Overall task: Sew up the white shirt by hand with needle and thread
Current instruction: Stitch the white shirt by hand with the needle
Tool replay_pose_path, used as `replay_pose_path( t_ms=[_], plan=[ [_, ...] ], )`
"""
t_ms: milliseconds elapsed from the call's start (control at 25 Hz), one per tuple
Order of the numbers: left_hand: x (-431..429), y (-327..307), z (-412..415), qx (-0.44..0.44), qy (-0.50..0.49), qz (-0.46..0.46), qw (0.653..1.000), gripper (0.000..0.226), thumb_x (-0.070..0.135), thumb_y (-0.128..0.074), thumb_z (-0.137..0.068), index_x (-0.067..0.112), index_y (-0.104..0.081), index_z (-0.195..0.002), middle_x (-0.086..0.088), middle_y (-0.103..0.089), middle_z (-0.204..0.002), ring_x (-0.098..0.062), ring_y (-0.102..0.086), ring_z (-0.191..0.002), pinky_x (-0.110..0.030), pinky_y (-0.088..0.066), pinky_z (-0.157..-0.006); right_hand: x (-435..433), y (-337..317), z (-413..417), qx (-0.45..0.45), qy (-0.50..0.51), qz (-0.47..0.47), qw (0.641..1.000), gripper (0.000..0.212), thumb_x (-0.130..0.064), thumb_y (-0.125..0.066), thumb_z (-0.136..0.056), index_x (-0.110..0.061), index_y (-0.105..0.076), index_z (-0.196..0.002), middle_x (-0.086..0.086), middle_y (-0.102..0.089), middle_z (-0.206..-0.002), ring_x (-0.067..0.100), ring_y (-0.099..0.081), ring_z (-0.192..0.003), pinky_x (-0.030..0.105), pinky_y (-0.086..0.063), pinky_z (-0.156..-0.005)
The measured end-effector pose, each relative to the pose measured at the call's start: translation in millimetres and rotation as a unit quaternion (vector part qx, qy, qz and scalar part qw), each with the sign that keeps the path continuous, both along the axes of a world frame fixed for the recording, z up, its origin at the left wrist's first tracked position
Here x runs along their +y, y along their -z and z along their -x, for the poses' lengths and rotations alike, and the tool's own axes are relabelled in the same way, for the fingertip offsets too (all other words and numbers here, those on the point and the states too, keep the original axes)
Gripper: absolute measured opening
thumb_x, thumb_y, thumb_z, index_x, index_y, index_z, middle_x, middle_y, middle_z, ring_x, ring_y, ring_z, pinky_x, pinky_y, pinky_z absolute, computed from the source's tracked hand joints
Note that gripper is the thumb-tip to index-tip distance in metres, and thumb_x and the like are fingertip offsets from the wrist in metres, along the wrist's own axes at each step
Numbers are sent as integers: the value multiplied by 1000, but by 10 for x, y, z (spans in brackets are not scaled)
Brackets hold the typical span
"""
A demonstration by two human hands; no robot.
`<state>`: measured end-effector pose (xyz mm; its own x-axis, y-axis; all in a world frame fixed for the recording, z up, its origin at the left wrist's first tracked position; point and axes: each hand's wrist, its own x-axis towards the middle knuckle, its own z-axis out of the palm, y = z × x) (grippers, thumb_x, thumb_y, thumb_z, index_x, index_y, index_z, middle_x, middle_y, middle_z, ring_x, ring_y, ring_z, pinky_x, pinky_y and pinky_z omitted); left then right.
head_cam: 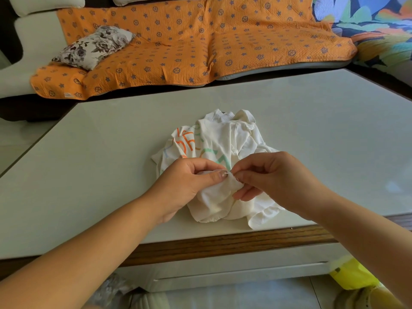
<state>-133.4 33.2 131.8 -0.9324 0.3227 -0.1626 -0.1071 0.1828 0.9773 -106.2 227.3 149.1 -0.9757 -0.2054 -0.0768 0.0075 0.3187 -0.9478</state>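
In the head view, a pale, glossy table (89,152) with a dark wooden edge fills the middle of the scene. Behind it, from 10 to 1 o'clock, a sofa carries an orange quilted cover (178,41) printed with small blue stars and wheels. A flowered pillow (93,46) lies on it at 10 o'clock. At 5 o'clock, below the table edge, something yellow that looks like a plastic bag (352,275) is visible.

The white shirt (225,134) lies crumpled in a soft heap on the table, near its 6 o'clock edge. It looks like thin knit cotton, with orange and green printed letters on the side towards 10 o'clock.

The left hand (191,181) pinches a small fold of the cloth between thumb and curled fingers and lifts it a little. The right hand (274,175) holds the needle (229,173) between thumb and forefinger; it shows only as a thin metal glint touching the fold. The thread is too fine to see.

I judge that a stitch is being made. The next move calls for pushing the needle through the fold and pulling the thread gently, while the left hand holds the limp cloth tight.
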Motion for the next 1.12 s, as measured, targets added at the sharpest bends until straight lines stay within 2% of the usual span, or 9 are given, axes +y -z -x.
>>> replay_pose_path(
  t_ms=[200, 360, 480, 600, 760, 840, 920, 1000, 1120],
  plan=[
    [14, 12, 1, -32, -25, -38, 998, 20, 30, -75, -65, 19, -75, -82, -1, -74, -85, -9, -68, -81, -23, -52, -76, -69, 64, 45, -19, 38, 32, 999, 11, -11, -70, -87, -19, -76, -85, -4, -68, -62, 3, -62, -57, 16, -54, -61],
    [13, 22, 3, -50, -38, -48, 997, 21, 30, -76, -64, 19, -74, -82, -2, -74, -83, -10, -68, -80, -24, -52, -73, -95, 59, 40, -21, 54, 60, 996, 15, -6, -69, -87, -18, -78, -85, 7, -73, -70, 6, -63, -58, 15, -54, -61],
    [34, 35, 3, -51, -40, -43, 997, 25, 31, -77, -65, 17, -75, -85, -4, -74, -87, -14, -69, -83, -28, -52, -78, -122, 54, 21, -6, 61, 66, 996, 20, -3, -64, -90, -17, -77, -92, 8, -74, -73, 8, -67, -59, 13, -52, -62],
    [48, 38, -5, -44, -45, -31, 998, 30, 33, -76, -66, 15, -75, -90, -5, -75, -91, -14, -69, -86, -30, -52, -81, -147, 61, 10, 12, 64, 56, 996, 19, -8, -62, -91, -21, -76, -92, 1, -74, -70, 8, -69, -63, 12, -52, -65],
    [46, 31, 0, -40, -35, -30, 998, 30, 33, -77, -66, 17, -77, -92, -4, -76, -95, -15, -70, -93, -30, -50, -86, -152, 77, 28, 40, 73, 62, 995, 8, -14, -67, -90, -15, -75, -87, -2, -69, -65, 9, -65, -62, 20, -54, -60],
    [54, 27, 6, -42, -37, -25, 998, 30, 34, -78, -66, 18, -78, -92, -3, -77, -95, -15, -70, -95, -32, -51, -91, -143, 71, 44, 50, 104, 75, 991, 8, -17, -66, -91, -15, -74, -89, 0, -71, -72, 9, -64, -62, 23, -52, -54],
    [65, 26, 12, -46, -43, -22, 998, 30, 35, -77, -66, 18, -79, -91, -3, -77, -95, -16, -70, -94, -33, -52, -92, -108, 43, 72, 28, 133, 123, 983, 10, -20, -62, -94, -13, -69, -92, 2, -75, -83, 13, -62, -58, 24, -46, -49],
    [67, 26, 10, -46, -49, -23, 997, 28, 35, -77, -66, 20, -80, -89, -1, -77, -93, -14, -70, -92, -30, -51, -88, -60, 2, 118, -40, 135, 224, 964, 11, -19, -54, -99, -11, -61, -96, 5, -76, -87, 15, -57, -51, 22, -42, -45],
    [76, 19, 9, -50, -51, -27, 997, 19, 29, -76, -73, 20, -79, -89, 0, -77, -90, -9, -70, -86, -24, -48, -77, 42, -28, 218, -139, 151, 415, 886, 10, -10, -45, -102, -9, -54, -95, 12, -71, -75, 15, -63, -50, 20, -50, -43]
  ],
)
